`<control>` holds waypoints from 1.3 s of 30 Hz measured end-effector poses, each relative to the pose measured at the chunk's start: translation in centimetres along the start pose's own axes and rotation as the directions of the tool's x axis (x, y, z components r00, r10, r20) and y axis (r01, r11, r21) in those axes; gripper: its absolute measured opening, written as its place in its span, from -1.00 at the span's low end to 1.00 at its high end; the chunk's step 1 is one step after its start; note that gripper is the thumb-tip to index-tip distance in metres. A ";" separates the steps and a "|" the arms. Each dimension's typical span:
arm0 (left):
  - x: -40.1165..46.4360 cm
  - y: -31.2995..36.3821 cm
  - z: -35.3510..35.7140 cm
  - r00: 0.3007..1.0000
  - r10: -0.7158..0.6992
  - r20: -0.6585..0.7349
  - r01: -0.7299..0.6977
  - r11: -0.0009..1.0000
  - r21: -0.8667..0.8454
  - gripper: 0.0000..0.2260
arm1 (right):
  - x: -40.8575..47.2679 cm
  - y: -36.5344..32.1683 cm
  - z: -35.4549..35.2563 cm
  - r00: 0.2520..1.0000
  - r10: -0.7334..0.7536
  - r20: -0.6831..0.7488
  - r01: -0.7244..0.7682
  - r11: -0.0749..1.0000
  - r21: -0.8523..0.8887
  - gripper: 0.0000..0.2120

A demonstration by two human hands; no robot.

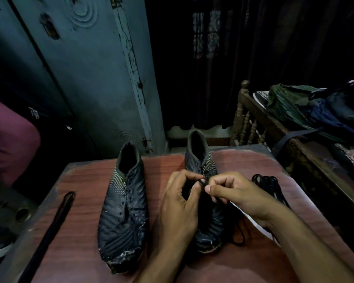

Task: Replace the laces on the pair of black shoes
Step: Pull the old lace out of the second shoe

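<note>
The single head-worn camera looks forward and steeply down from the near edge of the desk (86, 180), close above it.

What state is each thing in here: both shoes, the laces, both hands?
left shoe: unlaced, flat on the table, untouched.
right shoe: being worked at the eyelets, partly hidden by hands.
lace: pinched by both hands, trailing beside the right shoe.
lace bundle: lying loose on the table.
left hand: pinching lace.
right hand: pinching lace.

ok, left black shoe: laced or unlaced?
Unlaced. The worn black left shoe shows bare eyelets with no lace through them; a loose black lace lies beside it on the reddish wooden table.
</note>
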State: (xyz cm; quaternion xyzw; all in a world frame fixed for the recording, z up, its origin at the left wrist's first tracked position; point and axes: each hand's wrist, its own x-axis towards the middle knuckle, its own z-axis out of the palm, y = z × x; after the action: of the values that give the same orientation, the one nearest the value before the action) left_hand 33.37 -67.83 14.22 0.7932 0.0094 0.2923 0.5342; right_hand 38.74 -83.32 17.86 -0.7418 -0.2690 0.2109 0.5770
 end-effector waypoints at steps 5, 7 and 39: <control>-0.5 0.1 0.1 0.997 0.055 -0.050 -0.055 0.999 0.004 -0.92 | 0.2 0.2 0.2 0.996 -0.023 -0.085 0.025 0.999 0.027 -0.71; -0.6 0.4 0.1 0.995 0.070 -0.065 -0.068 0.997 0.037 -0.90 | 0.3 0.3 0.3 0.994 -0.037 -0.103 0.042 0.998 0.044 -0.73; 0.4 1.1 -1.2 0.997 -0.012 -0.076 0.015 0.999 0.042 -0.79 | -0.7 -0.9 0.2 0.994 -0.111 -0.012 0.111 0.980 0.164 -0.72</control>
State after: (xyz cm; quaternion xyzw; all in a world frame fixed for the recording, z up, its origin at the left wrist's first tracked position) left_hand 32.85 -67.19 15.69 0.7925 0.0412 0.3184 0.5185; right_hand 37.94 -83.47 18.72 -0.6759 -0.2906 0.1987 0.6475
